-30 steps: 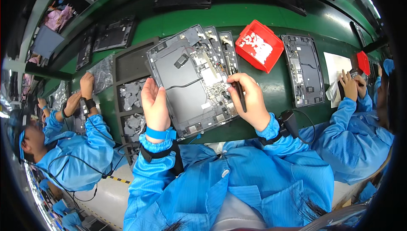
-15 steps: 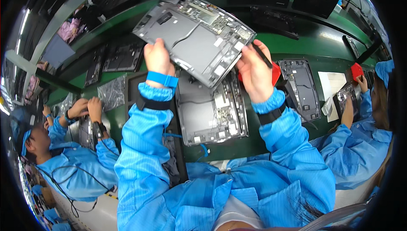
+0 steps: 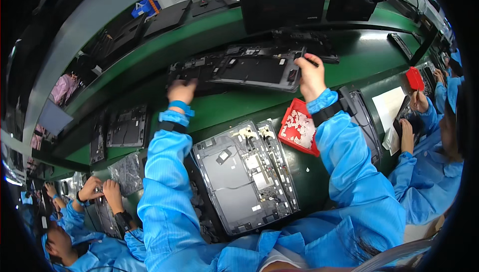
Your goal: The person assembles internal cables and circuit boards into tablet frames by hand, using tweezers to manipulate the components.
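My right hand (image 3: pixel 311 76) grips the right end of a grey laptop base (image 3: pixel 257 68), tilted over the far part of the bench. A short black stick-like tool (image 3: pixel 312 63) shows at its fingers. My left hand (image 3: pixel 182 91) is smeared by motion, by the lower edge of a darker laptop base (image 3: pixel 199 63) that the held one partly overlaps. Whether it grips that edge I cannot tell. Close to my body lie stacked open laptop bases (image 3: pixel 224 170), boards and cables facing up. Right of them sits a red tray (image 3: pixel 300 147) with small white pieces.
Dark monitors (image 3: pixel 282 2) stand at the back. More laptop parts (image 3: pixel 127 127) lie at left, near a clear plastic bag (image 3: pixel 125 175). Another laptop base (image 3: pixel 366 122) and white paper (image 3: pixel 389 105) are at right. Co-workers in blue sit on both sides.
The grey laptop base has gone from above the stack to the far side of the bench, tilting flatter. My left hand has left its edge and moved farther left. The stack and red tray now show.
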Motion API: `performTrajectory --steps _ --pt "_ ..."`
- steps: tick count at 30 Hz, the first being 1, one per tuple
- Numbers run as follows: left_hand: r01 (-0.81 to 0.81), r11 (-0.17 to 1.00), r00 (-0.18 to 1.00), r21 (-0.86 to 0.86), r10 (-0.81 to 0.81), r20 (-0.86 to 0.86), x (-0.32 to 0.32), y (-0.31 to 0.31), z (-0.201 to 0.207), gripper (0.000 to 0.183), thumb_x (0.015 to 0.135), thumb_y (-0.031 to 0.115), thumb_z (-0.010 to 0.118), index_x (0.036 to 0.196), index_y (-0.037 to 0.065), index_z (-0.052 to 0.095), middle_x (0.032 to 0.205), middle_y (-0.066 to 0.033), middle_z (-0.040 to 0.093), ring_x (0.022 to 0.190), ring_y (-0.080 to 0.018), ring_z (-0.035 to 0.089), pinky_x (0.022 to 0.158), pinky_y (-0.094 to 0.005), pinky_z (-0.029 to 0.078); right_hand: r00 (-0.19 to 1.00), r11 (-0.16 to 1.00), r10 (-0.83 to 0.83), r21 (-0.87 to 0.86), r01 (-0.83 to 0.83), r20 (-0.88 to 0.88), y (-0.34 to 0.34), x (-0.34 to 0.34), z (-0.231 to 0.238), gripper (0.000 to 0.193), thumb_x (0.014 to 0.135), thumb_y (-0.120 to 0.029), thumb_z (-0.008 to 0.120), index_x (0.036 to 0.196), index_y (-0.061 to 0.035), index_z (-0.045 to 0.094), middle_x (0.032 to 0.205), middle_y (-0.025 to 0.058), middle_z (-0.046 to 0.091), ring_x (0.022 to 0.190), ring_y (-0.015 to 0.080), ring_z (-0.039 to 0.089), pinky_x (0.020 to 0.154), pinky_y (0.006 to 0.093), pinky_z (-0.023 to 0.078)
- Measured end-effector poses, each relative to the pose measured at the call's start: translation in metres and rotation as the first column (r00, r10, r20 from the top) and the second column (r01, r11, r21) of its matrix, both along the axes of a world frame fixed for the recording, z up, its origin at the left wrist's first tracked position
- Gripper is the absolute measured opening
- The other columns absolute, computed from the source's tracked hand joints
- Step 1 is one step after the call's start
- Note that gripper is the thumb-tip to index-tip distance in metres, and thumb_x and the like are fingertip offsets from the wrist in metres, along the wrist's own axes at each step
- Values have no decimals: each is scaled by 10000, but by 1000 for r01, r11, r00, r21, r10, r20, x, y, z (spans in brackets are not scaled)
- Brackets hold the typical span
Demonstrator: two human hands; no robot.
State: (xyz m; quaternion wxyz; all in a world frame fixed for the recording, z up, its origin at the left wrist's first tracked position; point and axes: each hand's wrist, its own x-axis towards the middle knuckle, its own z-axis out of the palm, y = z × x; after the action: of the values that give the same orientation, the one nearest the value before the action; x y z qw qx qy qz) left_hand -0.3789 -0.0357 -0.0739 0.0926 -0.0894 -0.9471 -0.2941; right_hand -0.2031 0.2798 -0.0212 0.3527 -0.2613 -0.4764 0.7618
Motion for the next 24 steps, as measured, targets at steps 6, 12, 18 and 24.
performTrajectory --steps 6,12,18,24 --pt "-118 964 989 -240 136 62 -77 -57 -38 605 710 482 658 933 -80 624 964 -276 614 890 -400 597 764 -424 473 999 997 25 66 -28 42 40 8 6 433 710 19 648 1094 -36 457 855 96 550 687 178 584 522 310 493" --pt "-118 988 839 104 43 542 -79 -82 -19 455 662 405 727 890 19 654 818 -126 610 666 -261 578 520 -372 451 994 991 32 123 -45 104 46 11 -11 401 720 32 641 1078 5 461 888 119 556 747 192 590 622 322 519" --pt "-669 416 708 616 105 698 -66 -77 -12 453 806 459 630 1071 93 593 1042 -79 593 875 -266 587 744 -409 518 981 993 117 -6 -117 153 47 13 -14 392 753 3 643 1097 -13 455 882 121 558 753 202 586 613 359 514" --pt "-354 44 907 934 -226 354 -22 -133 54 376 932 339 476 1142 35 545 1126 -121 591 1031 -308 563 878 -484 469 927 932 358 -102 -347 116 7 -25 -41 310 860 -181 586 1128 -81 465 887 77 541 785 201 553 642 397 463"
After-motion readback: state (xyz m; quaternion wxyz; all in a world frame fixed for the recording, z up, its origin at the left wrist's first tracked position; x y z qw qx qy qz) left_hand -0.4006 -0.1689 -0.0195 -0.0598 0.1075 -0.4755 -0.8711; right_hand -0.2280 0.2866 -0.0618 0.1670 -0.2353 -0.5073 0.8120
